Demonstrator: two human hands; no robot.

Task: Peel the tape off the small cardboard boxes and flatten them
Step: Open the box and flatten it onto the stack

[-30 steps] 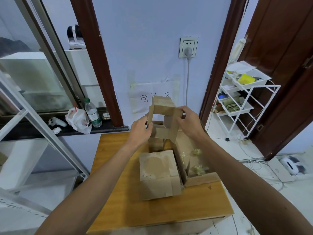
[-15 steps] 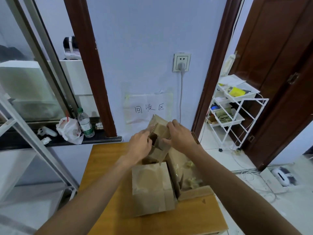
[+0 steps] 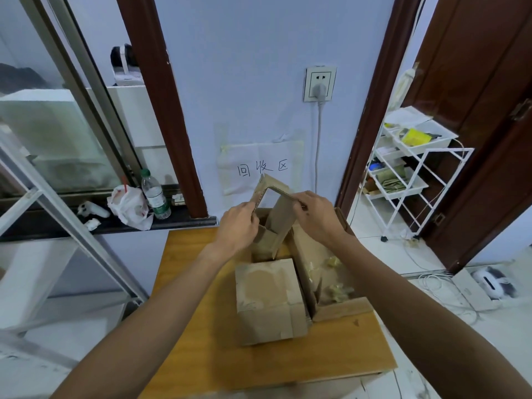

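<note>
Head view, frame ctr: left hand (image 3: 239, 226) & right hand (image 3: 315, 214) pinch opposite edges of an opened small box (image 3: 276, 214) above the table (image 3: 201, 326), prob. to squash it flat; closed box (image 3: 267, 298) sits just below.

Obscured items, head view

The held box (image 3: 277, 217) hides fingertips of the left hand (image 3: 239, 223) and right hand (image 3: 315, 216); its lower end is lost behind the closed box (image 3: 269, 298). Both forearms run off the bottom edge, the left covering the desk's (image 3: 195, 326) near-left corner. Pale scraps (image 3: 339, 290) in the open box (image 3: 342, 309) are too blurred to identify.
</note>
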